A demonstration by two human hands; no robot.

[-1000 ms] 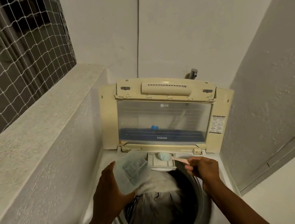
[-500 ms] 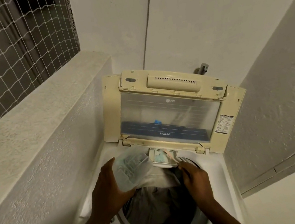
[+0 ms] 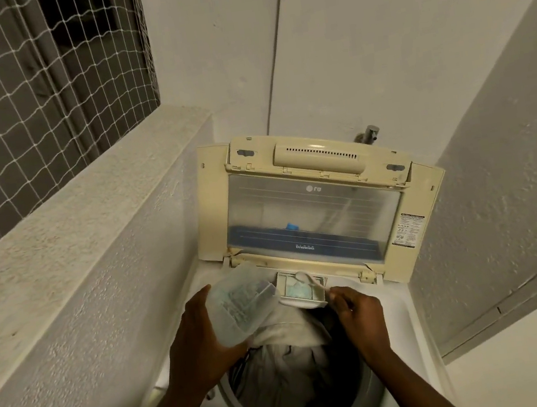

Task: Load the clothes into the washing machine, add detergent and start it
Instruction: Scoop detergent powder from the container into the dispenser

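A top-loading washing machine (image 3: 412,328) stands below me with its cream lid (image 3: 314,197) propped open. Grey and white clothes (image 3: 283,367) fill the drum. My left hand (image 3: 204,343) grips a translucent detergent container (image 3: 240,304) with pale blue powder inside, tilted over the drum's left rim. My right hand (image 3: 357,308) holds a small white spoon (image 3: 308,278) whose bowl rests over the pulled-out detergent drawer (image 3: 298,290). Pale blue powder lies in the drawer.
A rough concrete ledge (image 3: 68,238) runs along the left, close to the machine, with netting (image 3: 20,93) above it. A white wall and a tap (image 3: 369,134) stand behind the lid. A textured wall (image 3: 516,185) closes in the right side.
My right hand has carried the spoon from above the drum forward to the detergent drawer, where powder now lies. The left hand keeps the container in about the same place.
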